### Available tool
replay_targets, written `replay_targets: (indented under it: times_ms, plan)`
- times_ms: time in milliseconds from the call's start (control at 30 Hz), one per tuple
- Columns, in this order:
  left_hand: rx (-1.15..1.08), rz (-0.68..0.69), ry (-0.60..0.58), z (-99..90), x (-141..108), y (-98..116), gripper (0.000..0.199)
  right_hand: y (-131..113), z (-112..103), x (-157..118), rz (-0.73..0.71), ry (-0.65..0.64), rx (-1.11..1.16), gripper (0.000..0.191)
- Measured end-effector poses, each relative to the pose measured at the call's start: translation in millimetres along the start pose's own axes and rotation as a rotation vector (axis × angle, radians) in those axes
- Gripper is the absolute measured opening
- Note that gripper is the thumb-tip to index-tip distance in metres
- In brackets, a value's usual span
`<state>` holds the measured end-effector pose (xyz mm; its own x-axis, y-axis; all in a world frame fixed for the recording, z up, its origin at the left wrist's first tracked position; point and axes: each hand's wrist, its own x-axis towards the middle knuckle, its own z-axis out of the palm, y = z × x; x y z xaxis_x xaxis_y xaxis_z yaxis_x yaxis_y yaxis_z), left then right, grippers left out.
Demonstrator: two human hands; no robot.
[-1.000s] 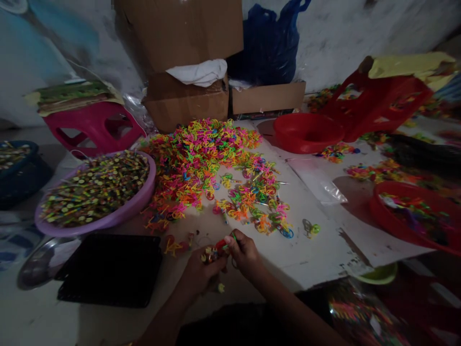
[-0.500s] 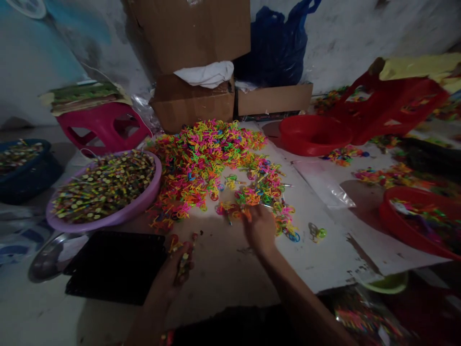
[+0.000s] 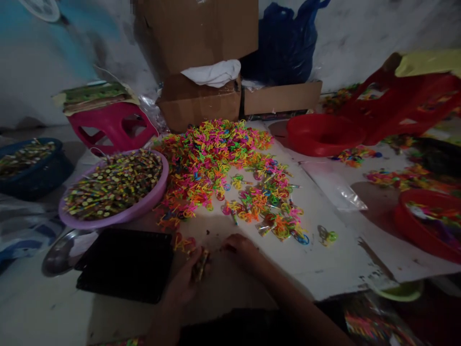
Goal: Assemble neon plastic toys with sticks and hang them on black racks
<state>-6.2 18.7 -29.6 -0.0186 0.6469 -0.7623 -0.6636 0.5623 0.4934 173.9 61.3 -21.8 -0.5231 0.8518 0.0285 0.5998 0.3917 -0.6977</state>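
Head view: two hands over the pale surface [image 3: 324, 266], one loaded, one unclear.
Left hand [image 3: 188, 278] ×1, fingers clamped on patterned sticks [image 3: 200, 269], too dim to count; right hand [image 3: 247, 252] ×1, just beside it, fingertips bunched, contents cannot be told. Near the left hand: black tray stack [image 3: 124, 266] ×1. Beyond both: heap of coloured plastic pieces [image 3: 219, 149] ×1, uncountable, one green piece [image 3: 329, 237] lying apart to its right. Outward: lilac basin [image 3: 163, 185] ×1, full of similar sticks; red basins [image 3: 322, 144] ×2; pink stool [image 3: 111, 125] ×1. Versus 0.5 s ago: right hand was at the heap's near edge, now back by the left; left grip unchanged.
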Motion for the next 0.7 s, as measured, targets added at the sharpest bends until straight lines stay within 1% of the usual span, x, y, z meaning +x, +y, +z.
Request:
replay_targets:
  times_ms: [33,67,133,167,200,233,300,367,400,433,500,567,600,633,667,700]
  plan:
    - [0.009,-0.004,-0.055,-0.1,1.8,-3.6,0.006,-2.8,-5.9,-4.0,-0.034,0.017,0.082,0.011]
    - [0.033,-0.011,-0.128,-0.8,2.2,-6.3,0.013,-6.5,-10.5,-6.5,-0.091,0.014,0.153,0.011]
    - [0.114,-0.038,-0.296,-4.3,-1.3,-8.5,0.029,-14.4,-14.9,-5.6,-0.255,-0.046,0.257,0.012]
    - [0.160,-0.051,-0.357,-6.9,-4.8,-7.8,0.036,-17.7,-14.2,-1.9,-0.336,-0.083,0.298,0.013]
    - [0.196,-0.058,-0.380,-9.8,-8.9,-6.0,0.042,-20.3,-11.6,4.0,-0.391,-0.104,0.334,0.014]
    - [0.218,-0.056,-0.362,-12.8,-13.4,-3.3,0.046,-22.2,-6.8,11.9,-0.406,-0.091,0.361,0.016]
    - [0.210,-0.016,-0.228,-17.7,-21.9,3.9,0.046,-24.9,8.4,31.3,-0.367,0.000,0.346,0.022]
    - [0.165,0.071,-0.081,-20.1,-28.6,11.0,0.042,-28.2,28.4,50.3,-0.337,0.064,0.190,0.023]
    - [0.152,0.111,-0.028,-20.3,-31.0,13.9,0.040,-30.2,38.4,57.6,-0.341,0.060,0.071,0.022]
    - [0.147,0.149,0.018,-20.1,-32.9,16.2,0.038,-32.1,47.2,62.6,-0.352,0.027,-0.053,0.021]
    - [0.158,0.210,0.067,-18.6,-34.8,18.5,0.036,-33.8,58.2,64.9,-0.341,-0.051,-0.256,0.021]
    - [0.191,0.253,0.054,-16.7,-34.1,17.7,0.037,-29.7,57.8,57.9,-0.260,-0.060,-0.354,0.020]
    - [0.215,0.264,0.035,-15.4,-32.6,16.2,0.039,-25.3,53.6,52.0,-0.198,-0.038,-0.352,0.018]
    - [0.247,0.271,0.015,-13.5,-30.4,13.9,0.042,-19.9,47.4,45.3,-0.114,0.008,-0.311,0.016]
    - [0.286,0.280,0.004,-10.7,-27.7,10.9,0.045,-14.1,40.0,38.2,-0.015,0.073,-0.225,0.013]
    - [0.328,0.295,-0.002,-6.7,-24.8,7.4,0.047,-8.8,32.2,31.1,0.089,0.151,-0.089,0.014]
